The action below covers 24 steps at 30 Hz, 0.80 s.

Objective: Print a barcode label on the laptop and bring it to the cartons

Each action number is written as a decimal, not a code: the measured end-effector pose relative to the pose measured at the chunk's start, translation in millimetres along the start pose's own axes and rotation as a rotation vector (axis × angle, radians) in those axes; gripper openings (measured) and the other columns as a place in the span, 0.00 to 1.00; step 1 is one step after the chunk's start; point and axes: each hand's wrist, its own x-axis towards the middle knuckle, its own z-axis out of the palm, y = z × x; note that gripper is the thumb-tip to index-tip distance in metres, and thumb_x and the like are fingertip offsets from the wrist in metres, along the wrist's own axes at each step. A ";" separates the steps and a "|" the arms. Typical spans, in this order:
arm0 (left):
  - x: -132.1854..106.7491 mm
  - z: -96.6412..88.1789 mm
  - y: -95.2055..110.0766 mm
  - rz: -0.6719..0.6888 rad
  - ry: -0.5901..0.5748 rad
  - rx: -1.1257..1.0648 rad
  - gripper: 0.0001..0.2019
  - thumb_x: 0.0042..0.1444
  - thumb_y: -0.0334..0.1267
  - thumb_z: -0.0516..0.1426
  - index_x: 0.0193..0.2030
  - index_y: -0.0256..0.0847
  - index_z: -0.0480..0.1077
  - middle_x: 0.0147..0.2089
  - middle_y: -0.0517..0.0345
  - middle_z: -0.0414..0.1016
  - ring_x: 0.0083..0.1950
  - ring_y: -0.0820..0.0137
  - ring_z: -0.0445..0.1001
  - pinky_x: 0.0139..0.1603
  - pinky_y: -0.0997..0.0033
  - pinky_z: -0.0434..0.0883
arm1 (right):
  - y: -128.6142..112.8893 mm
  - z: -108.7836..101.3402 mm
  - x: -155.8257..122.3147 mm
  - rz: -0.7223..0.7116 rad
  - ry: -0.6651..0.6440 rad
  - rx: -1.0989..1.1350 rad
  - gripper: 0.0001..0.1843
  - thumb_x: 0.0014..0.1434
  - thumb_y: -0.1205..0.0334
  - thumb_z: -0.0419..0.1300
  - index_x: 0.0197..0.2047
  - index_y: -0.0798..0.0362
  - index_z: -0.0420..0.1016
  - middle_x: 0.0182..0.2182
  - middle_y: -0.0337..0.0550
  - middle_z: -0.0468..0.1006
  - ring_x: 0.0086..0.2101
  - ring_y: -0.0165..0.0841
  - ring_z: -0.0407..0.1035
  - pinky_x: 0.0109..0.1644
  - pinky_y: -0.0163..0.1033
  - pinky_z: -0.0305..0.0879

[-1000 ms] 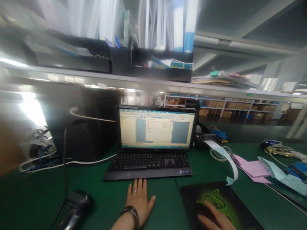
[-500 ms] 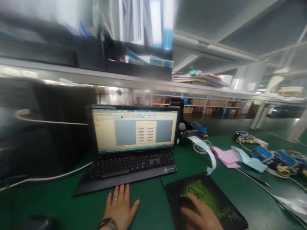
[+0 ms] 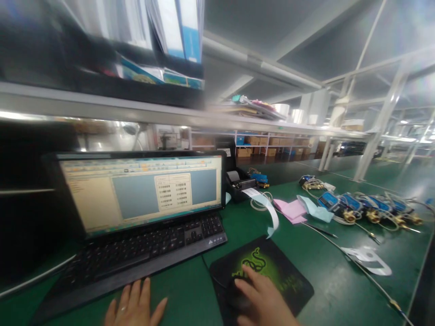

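Note:
My left hand (image 3: 133, 304) lies flat on the green tabletop with its fingers spread, a ring on one finger. Its fingertips are close to the front edge of a black keyboard (image 3: 142, 253). At the right, my right hand (image 3: 260, 296) rests over a dark computer mouse (image 3: 234, 292), mostly hidden under the palm and fingers. Beneath the mouse is a black mouse pad (image 3: 285, 276) with a green snake emblem. Behind the keyboard stands a lit monitor (image 3: 136, 194) showing a label layout with rows of barcodes.
A black label printer (image 3: 239, 183) beside the monitor has a printed strip (image 3: 270, 213) curling out. Pink paper (image 3: 290, 210) and light blue paper (image 3: 316, 209) lie nearby. Farther right are several blue devices (image 3: 351, 203) with brass fittings and cables. A shelf (image 3: 136, 115) with folders hangs overhead.
The view has swung right, so the monitor and keyboard sit farther left and more blue devices show. My left hand stays flat by the keyboard; my right hand stays on the mouse.

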 end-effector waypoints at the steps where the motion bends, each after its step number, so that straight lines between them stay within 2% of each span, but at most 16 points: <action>1: 0.0 0.0 0.8 -0.009 -0.003 0.020 0.37 0.50 0.55 0.40 0.63 0.32 0.48 0.65 0.46 0.47 0.66 0.54 0.43 0.62 0.49 0.41 | 0.3 -1.5 -0.2 -0.001 0.013 0.000 0.39 0.44 0.54 0.62 0.59 0.47 0.57 0.60 0.49 0.52 0.54 0.46 0.57 0.51 0.49 0.62; 4: -0.3 1.2 2.8 -0.033 0.001 0.043 0.39 0.50 0.57 0.39 0.63 0.32 0.45 0.66 0.46 0.46 0.66 0.54 0.42 0.63 0.50 0.40 | 1.1 -7.1 -0.5 0.002 0.069 -0.015 0.36 0.49 0.54 0.60 0.60 0.49 0.56 0.59 0.49 0.54 0.54 0.44 0.57 0.52 0.47 0.62; 9: -3.1 0.1 3.7 -0.035 0.005 -0.019 0.39 0.50 0.59 0.37 0.63 0.32 0.45 0.66 0.45 0.46 0.66 0.54 0.41 0.63 0.49 0.39 | 4.2 -12.7 1.3 0.069 0.176 0.007 0.23 0.60 0.58 0.51 0.59 0.50 0.57 0.56 0.46 0.61 0.54 0.37 0.57 0.55 0.42 0.62; 15: -8.1 -8.8 3.9 -0.023 -0.003 -0.059 0.39 0.51 0.59 0.36 0.63 0.31 0.45 0.66 0.44 0.46 0.66 0.53 0.41 0.63 0.49 0.39 | 29.1 -16.0 2.9 0.237 0.280 -0.013 0.21 0.62 0.58 0.48 0.57 0.51 0.58 0.53 0.46 0.64 0.53 0.37 0.58 0.55 0.46 0.61; 17: -8.7 -9.3 3.5 -0.028 -0.014 -0.046 0.39 0.51 0.59 0.36 0.63 0.31 0.44 0.66 0.44 0.45 0.66 0.53 0.41 0.63 0.49 0.39 | 43.7 -22.5 9.9 0.294 0.325 -0.116 0.23 0.61 0.55 0.49 0.57 0.53 0.57 0.53 0.49 0.64 0.53 0.40 0.58 0.55 0.49 0.60; 21: -6.2 -6.5 2.9 -0.038 -0.038 0.003 0.39 0.51 0.58 0.36 0.64 0.32 0.43 0.66 0.46 0.44 0.66 0.54 0.40 0.63 0.50 0.39 | 78.8 -35.9 38.8 0.485 0.368 -0.367 0.37 0.56 0.51 0.54 0.61 0.63 0.47 0.57 0.61 0.56 0.55 0.49 0.51 0.53 0.54 0.56; 24: -3.1 -3.8 3.1 -0.031 -0.035 0.043 0.38 0.51 0.57 0.37 0.64 0.33 0.41 0.66 0.47 0.43 0.67 0.55 0.40 0.63 0.50 0.39 | 109.6 -39.4 58.0 0.622 0.310 -0.429 0.38 0.55 0.57 0.54 0.62 0.67 0.44 0.58 0.65 0.52 0.56 0.52 0.50 0.52 0.55 0.55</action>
